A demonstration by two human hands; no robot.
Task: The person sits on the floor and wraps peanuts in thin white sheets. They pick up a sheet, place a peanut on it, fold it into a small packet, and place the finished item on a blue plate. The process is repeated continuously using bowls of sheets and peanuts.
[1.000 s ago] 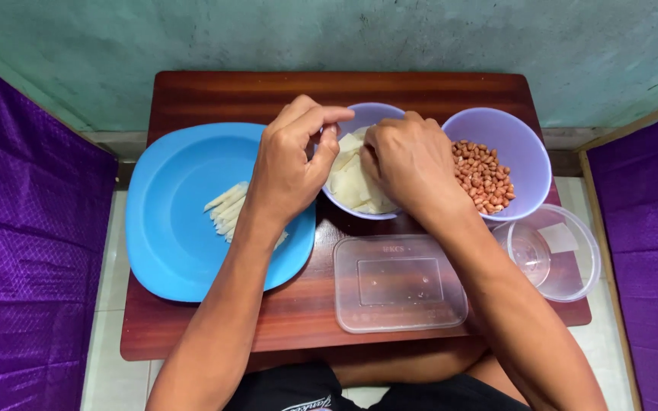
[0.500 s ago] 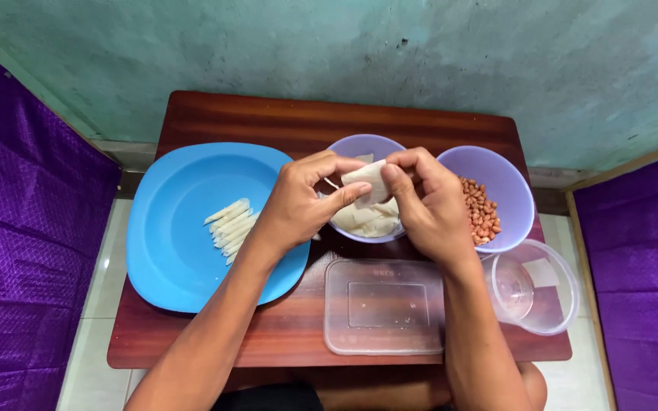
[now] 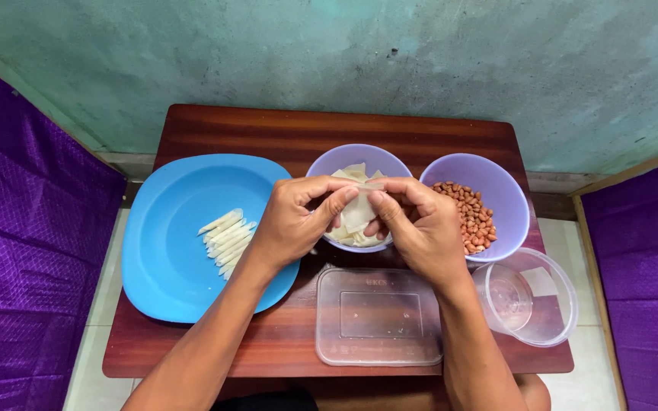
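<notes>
Both of my hands meet above a lilac bowl (image 3: 321, 164) that holds thin pale wrapper sheets. My left hand (image 3: 295, 217) and my right hand (image 3: 416, 224) pinch one pale wrapper sheet (image 3: 358, 215) between thumbs and fingertips, just over the bowl's near rim. A second lilac bowl (image 3: 508, 198) to the right holds brown peanuts (image 3: 470, 213). On the blue plate (image 3: 169, 251) at the left lie several thin white rolled sticks (image 3: 228, 232), side by side.
A clear rectangular plastic container (image 3: 378, 316) sits at the table's near edge, and a clear round tub (image 3: 527, 297) stands at the near right corner. The small dark wooden table (image 3: 344, 133) is flanked by purple cloth (image 3: 24, 259) on both sides, with a green wall behind.
My hands have lifted out of the wrapper bowl, bringing up one sheet and holding it between both hands. The camera view has shifted slightly.
</notes>
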